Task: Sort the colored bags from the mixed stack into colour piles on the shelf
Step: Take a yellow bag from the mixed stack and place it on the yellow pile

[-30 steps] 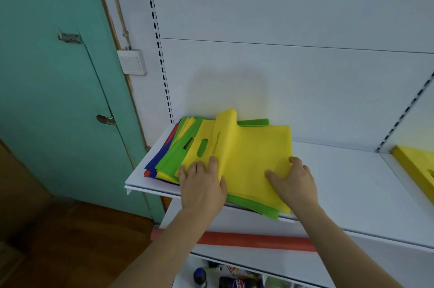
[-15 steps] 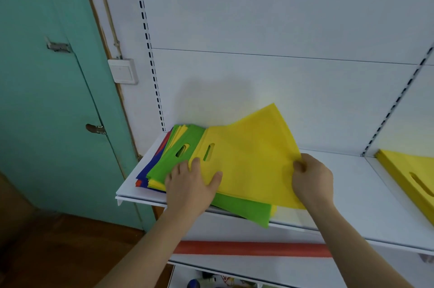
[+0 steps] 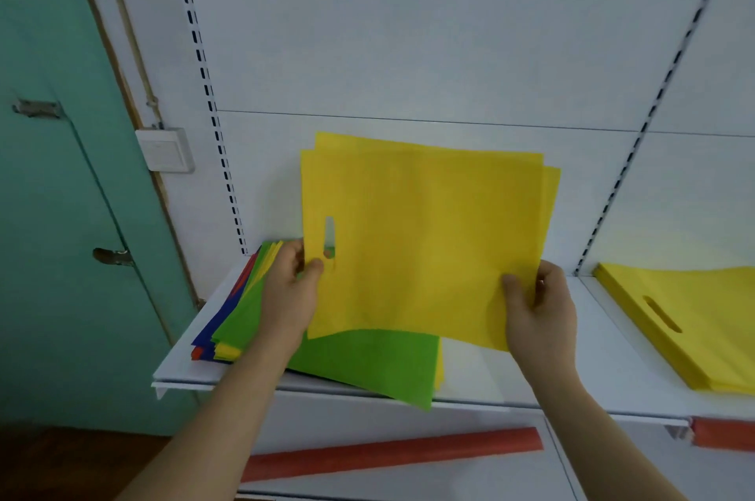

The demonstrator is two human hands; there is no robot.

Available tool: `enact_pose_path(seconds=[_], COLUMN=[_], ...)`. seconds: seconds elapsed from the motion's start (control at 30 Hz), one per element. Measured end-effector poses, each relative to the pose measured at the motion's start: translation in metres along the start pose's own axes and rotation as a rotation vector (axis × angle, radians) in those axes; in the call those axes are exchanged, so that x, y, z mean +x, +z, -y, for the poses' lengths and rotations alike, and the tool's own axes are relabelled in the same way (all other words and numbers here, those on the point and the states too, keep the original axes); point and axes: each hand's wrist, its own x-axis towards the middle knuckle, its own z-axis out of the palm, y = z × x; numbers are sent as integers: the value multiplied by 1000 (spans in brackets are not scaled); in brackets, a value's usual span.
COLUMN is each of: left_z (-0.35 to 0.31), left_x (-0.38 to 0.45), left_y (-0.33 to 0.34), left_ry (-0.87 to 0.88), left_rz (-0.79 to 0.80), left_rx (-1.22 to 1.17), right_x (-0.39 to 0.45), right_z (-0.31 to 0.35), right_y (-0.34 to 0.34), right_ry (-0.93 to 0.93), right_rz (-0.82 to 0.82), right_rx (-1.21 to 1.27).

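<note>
Head view shows two hands lifting yellow bags (image 3: 425,243) upright above the shelf (image 3: 510,390); offset edges suggest two or three bags, the exact count I cannot tell. Left hand (image 3: 292,296) pinches the edge beside the handle slot, thumb in front, and right hand (image 3: 539,312) pinches the lower right corner in the same way. One mixed stack (image 3: 261,320) with a green bag on top lies below the left hand, and one yellow pile (image 3: 702,329) lies on the shelf to the right of the right hand.

Dim, even light — soft blur, edges bowed.
</note>
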Motion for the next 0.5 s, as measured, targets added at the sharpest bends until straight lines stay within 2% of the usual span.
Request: enact_pose_path(seconds=[0.2, 0.33, 0.5], left_z=[13, 19, 15], left_x=[-21, -25, -31], left_y=[9, 18, 44], left_ry=[46, 101, 213], left_rz=[56, 86, 42], left_rx=[149, 258, 273], right_x=[-20, -22, -26], right_z=[-14, -15, -15], right_y=[4, -9, -42], right_ry=[-3, 17, 10], right_rz=[154, 86, 7], right_rx=[-176, -186, -179])
